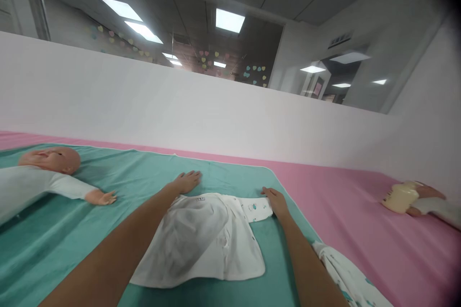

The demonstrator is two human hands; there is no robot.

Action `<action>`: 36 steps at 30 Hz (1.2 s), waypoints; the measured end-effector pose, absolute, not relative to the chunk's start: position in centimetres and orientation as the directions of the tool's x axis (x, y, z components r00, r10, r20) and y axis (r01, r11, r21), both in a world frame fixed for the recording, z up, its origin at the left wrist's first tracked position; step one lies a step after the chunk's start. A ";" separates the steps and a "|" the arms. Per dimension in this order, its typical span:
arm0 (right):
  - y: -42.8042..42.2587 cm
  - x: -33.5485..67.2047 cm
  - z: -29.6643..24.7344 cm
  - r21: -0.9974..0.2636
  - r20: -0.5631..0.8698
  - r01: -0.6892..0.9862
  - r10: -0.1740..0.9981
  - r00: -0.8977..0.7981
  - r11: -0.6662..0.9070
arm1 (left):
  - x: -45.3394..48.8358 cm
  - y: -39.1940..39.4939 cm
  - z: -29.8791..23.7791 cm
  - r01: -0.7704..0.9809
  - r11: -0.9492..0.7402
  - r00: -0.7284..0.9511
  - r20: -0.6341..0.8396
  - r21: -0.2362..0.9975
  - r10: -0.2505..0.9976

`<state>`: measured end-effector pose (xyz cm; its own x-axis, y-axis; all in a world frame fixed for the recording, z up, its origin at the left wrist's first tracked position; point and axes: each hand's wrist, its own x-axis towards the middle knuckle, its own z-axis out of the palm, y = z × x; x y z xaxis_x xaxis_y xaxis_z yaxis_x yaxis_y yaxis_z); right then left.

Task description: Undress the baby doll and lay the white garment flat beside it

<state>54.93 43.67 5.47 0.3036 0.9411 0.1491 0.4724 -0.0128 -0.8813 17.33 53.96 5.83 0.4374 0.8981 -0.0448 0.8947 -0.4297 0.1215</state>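
A small white baby shirt (201, 244) lies spread on the green sheet (144, 172) in front of me. Its right-hand sleeve, printed with small teal figures, stretches out sideways. My left hand (188, 182) rests flat by the shirt's upper left edge, fingers extended onto the sheet; the forearm covers the shirt's left side. At the cuff of the printed sleeve, my right hand (275, 200) has its fingers bent around the cloth edge. To the left, a baby doll (54, 177) in white clothing lies on its back with one arm stretched toward my left arm.
Beside my right forearm is a white printed cloth (345, 273), partly cut off. A cream bottle-like container (399, 196) and another partly visible doll (432, 204) lie on the pink surface (345, 211). A low white wall (216, 115) with a window above closes off the far side.
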 end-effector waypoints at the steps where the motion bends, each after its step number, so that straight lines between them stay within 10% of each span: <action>1: 43.6 55.0 5.5 -0.881 0.142 0.473 0.958 0.247 0.009 | 16.8 54.0 6.1 0.904 -0.410 0.418 -0.043 0.122 0.908; 6: 42.8 55.6 5.8 -0.909 0.068 0.413 0.998 0.017 0.055 | 14.0 52.6 7.4 0.919 -0.375 0.381 -0.029 0.124 0.924; 18: 43.6 56.6 4.2 -0.915 0.158 0.385 0.985 0.066 0.121 | 13.2 52.5 6.8 0.879 -0.409 0.439 -0.084 0.245 0.894; 36: 45.1 55.7 3.2 -0.607 0.226 0.794 0.959 0.174 -0.001 | 12.4 46.2 7.6 0.948 -0.202 0.172 0.141 0.244 0.975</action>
